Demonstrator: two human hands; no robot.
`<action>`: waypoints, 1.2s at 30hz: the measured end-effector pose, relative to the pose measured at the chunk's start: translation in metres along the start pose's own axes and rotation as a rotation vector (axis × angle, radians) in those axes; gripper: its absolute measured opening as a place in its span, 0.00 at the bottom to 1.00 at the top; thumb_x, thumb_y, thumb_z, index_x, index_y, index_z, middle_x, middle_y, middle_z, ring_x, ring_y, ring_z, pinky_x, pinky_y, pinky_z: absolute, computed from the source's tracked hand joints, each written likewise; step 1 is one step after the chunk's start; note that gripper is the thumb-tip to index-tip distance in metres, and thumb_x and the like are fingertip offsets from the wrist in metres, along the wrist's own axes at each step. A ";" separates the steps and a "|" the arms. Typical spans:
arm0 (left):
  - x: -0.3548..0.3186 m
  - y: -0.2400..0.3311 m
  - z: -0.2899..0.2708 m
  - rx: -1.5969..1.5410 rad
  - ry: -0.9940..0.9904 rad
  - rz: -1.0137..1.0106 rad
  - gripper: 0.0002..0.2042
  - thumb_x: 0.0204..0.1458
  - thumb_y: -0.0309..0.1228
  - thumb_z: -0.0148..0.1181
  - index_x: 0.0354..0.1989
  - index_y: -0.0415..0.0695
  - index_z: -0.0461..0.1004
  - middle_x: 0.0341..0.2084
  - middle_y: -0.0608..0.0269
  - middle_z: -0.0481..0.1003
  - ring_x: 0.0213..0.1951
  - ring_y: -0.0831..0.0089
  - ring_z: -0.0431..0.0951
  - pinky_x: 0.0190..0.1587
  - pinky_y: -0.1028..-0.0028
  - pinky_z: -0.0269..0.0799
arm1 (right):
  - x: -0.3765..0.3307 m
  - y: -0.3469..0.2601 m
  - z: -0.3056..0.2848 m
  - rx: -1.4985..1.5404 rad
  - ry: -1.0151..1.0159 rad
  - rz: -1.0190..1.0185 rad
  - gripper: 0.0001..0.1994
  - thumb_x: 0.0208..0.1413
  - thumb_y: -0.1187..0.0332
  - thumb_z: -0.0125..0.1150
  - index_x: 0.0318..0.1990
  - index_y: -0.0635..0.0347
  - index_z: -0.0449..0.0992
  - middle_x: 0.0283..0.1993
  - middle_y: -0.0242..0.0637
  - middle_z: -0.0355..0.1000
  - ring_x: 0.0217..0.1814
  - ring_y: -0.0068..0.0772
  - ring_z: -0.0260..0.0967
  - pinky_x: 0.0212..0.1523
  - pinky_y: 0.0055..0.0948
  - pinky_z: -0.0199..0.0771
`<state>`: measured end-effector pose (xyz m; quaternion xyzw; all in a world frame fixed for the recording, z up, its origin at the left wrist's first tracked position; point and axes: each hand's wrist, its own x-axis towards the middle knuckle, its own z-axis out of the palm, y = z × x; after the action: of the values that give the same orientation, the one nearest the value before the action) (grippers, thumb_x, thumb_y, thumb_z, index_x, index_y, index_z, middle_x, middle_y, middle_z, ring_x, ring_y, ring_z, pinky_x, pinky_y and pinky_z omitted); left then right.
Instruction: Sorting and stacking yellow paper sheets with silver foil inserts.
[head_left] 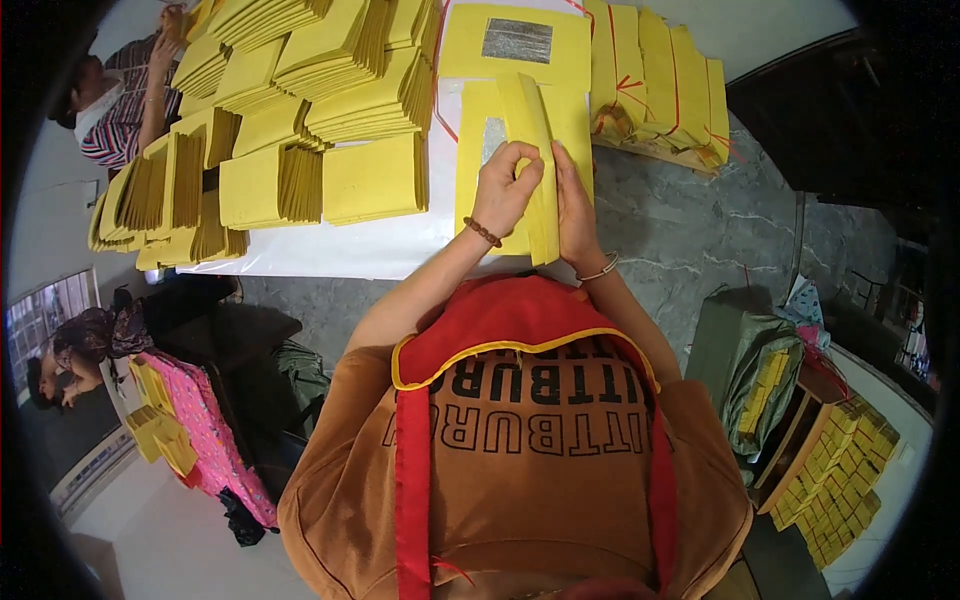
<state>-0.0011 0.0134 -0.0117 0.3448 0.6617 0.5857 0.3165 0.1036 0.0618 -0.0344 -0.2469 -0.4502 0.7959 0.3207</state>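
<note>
In front of me on the table lies a yellow paper sheet [515, 225] with a silver foil patch, partly covered by its folded-over strip. My left hand [507, 190] has its fingers curled with thumb and forefinger pinched on the raised fold. My right hand [575, 212] is stretched out on edge along the right side of the same fold, fingers straight and touching the paper. Just beyond lies another yellow sheet [465, 50] with a full silver rectangle showing. What is under my palms is hidden.
Folded yellow paper stacks [372, 180] fill the left of the white-covered table [330, 245]. Bundles tied with red string [655, 85] stand at the far right. Many yellow packets [835, 480] are piled lower right. Two other people [125, 105] are at the left.
</note>
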 end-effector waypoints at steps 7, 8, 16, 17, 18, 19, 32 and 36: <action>-0.004 0.022 0.003 -0.015 -0.148 0.035 0.27 0.56 0.37 0.43 0.59 0.41 0.41 0.35 0.52 0.68 0.27 0.69 0.72 0.33 0.72 0.69 | -0.001 -0.005 -0.007 0.346 0.013 0.137 0.21 0.62 0.56 0.32 0.55 0.59 0.59 0.49 0.30 0.62 0.49 0.21 0.60 0.49 0.21 0.60; -0.002 0.021 0.003 -0.015 -0.144 0.040 0.27 0.56 0.37 0.43 0.59 0.41 0.41 0.35 0.52 0.68 0.27 0.69 0.72 0.33 0.72 0.69 | 0.000 -0.007 -0.009 0.401 -0.022 0.131 0.20 0.61 0.55 0.33 0.53 0.58 0.61 0.45 0.28 0.64 0.46 0.19 0.61 0.46 0.19 0.63; 0.000 0.010 0.000 -0.150 -0.215 -0.112 0.23 0.53 0.23 0.41 0.59 0.43 0.49 0.36 0.59 0.68 0.27 0.76 0.71 0.30 0.79 0.68 | 0.008 -0.049 -0.009 0.142 -0.037 0.350 0.16 0.55 0.65 0.49 0.49 0.60 0.63 0.42 0.30 0.66 0.40 0.20 0.65 0.39 0.21 0.68; 0.002 0.010 0.000 -0.149 -0.215 -0.107 0.23 0.53 0.23 0.41 0.59 0.43 0.49 0.36 0.59 0.68 0.27 0.76 0.71 0.30 0.79 0.68 | 0.009 -0.045 -0.014 0.122 -0.032 0.343 0.16 0.53 0.68 0.51 0.49 0.61 0.63 0.42 0.31 0.66 0.41 0.22 0.66 0.39 0.23 0.68; 0.002 0.011 -0.001 -0.156 -0.236 -0.140 0.23 0.52 0.23 0.41 0.58 0.44 0.50 0.36 0.60 0.68 0.27 0.76 0.71 0.30 0.79 0.68 | 0.008 -0.041 -0.018 0.123 -0.036 0.341 0.16 0.53 0.68 0.51 0.49 0.61 0.63 0.42 0.31 0.66 0.41 0.22 0.66 0.39 0.23 0.68; 0.004 0.012 -0.002 -0.164 -0.257 -0.172 0.22 0.52 0.23 0.41 0.58 0.44 0.52 0.36 0.61 0.68 0.27 0.77 0.70 0.30 0.80 0.68 | 0.008 -0.038 -0.022 0.151 -0.001 0.336 0.16 0.53 0.70 0.50 0.49 0.62 0.63 0.43 0.32 0.66 0.42 0.23 0.66 0.40 0.23 0.68; 0.161 0.036 -0.058 0.361 -0.087 0.108 0.14 0.49 0.27 0.51 0.44 0.39 0.70 0.28 0.57 0.74 0.31 0.72 0.74 0.36 0.76 0.69 | 0.010 -0.047 -0.024 0.242 0.001 0.409 0.18 0.53 0.72 0.47 0.52 0.66 0.61 0.48 0.38 0.65 0.47 0.29 0.65 0.47 0.26 0.66; 0.208 -0.004 -0.060 0.884 -0.524 0.375 0.31 0.40 0.27 0.59 0.57 0.49 0.57 0.50 0.46 0.63 0.53 0.58 0.62 0.54 0.65 0.59 | 0.006 -0.053 -0.023 0.199 -0.019 0.470 0.17 0.53 0.72 0.47 0.51 0.67 0.63 0.46 0.37 0.67 0.45 0.28 0.66 0.45 0.25 0.67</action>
<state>-0.1677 0.1515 -0.0119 0.6914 0.6710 0.1926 0.1861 0.1309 0.0995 0.0008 -0.3045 -0.3029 0.8913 0.1454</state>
